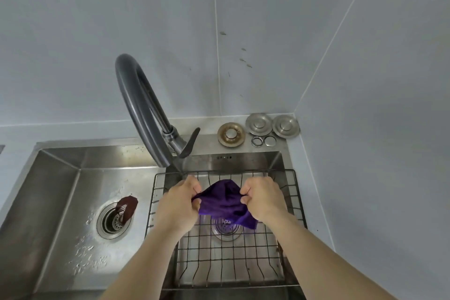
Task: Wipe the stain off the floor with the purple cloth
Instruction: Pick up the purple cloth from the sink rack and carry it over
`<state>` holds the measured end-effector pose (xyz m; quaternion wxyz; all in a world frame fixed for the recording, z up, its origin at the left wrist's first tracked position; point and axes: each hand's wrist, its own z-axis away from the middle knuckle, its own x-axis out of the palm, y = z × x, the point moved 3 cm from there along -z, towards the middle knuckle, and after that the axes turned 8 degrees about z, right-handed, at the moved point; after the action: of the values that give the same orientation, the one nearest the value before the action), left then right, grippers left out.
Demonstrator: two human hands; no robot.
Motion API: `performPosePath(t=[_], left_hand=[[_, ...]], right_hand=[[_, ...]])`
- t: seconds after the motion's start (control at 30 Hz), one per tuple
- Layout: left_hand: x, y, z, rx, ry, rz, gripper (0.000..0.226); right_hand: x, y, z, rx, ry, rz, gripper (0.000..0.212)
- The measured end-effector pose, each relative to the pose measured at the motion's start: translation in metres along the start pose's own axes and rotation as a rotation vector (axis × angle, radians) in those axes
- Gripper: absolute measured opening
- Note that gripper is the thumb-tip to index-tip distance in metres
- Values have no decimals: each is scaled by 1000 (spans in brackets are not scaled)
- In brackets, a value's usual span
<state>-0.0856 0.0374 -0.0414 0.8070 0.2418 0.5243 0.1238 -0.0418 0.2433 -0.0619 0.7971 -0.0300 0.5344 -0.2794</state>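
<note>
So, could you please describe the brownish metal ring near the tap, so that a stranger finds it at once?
Start at the grey tap behind the sink and look right along the ledge toward the wall corner. The first round piece there is the ring. Unlike the two silvery lids beside it, it is brass-coloured, stained, with an open hole in its middle.

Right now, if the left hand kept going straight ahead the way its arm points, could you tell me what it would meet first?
Probably the far rim of the wire rack, then the tap spout above it. The left hand grips the purple cloth; depth is uncertain.
</note>
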Motion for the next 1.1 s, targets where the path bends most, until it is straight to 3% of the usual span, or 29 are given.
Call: performPosePath(t=[0.3,0.63,0.87,1.1], left_hand=[[-71,25,94,168,182,-79,14],[-138,12,306,357,467,-64,18],[-155,7,430,469,543,-80,14],[-146,25,504,470,624,-136,13]], right_hand=[[-67,-36,107,-124,248,93,17],[-81,-93,343,-226,595,129,12],[-72,-98,473,-254,676,132,14],[-68,-84,543,-294,750,114,15]])
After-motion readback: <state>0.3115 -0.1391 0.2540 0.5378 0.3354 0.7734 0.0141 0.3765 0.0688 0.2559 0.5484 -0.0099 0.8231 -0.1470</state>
